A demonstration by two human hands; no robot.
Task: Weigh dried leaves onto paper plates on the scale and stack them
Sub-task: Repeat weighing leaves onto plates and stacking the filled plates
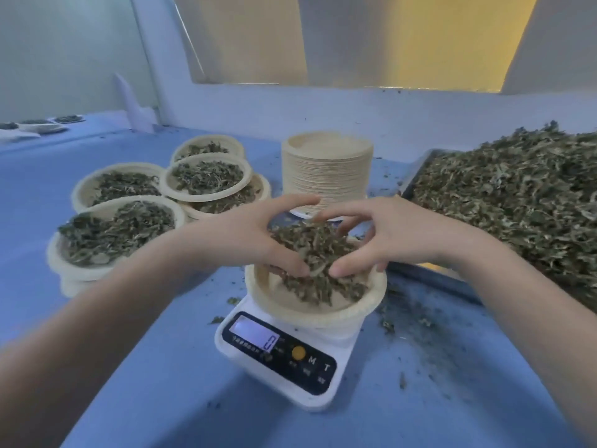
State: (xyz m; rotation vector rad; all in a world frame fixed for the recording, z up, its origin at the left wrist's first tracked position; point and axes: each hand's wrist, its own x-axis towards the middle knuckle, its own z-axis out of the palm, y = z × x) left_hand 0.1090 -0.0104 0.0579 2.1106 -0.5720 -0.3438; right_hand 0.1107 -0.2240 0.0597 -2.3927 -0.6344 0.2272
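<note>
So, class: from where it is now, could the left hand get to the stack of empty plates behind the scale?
Probably yes. The left hand is over the plate on the scale, and the stack of empty plates stands just beyond its fingertips with nothing between; it would first have to let go of the leaves.
</note>
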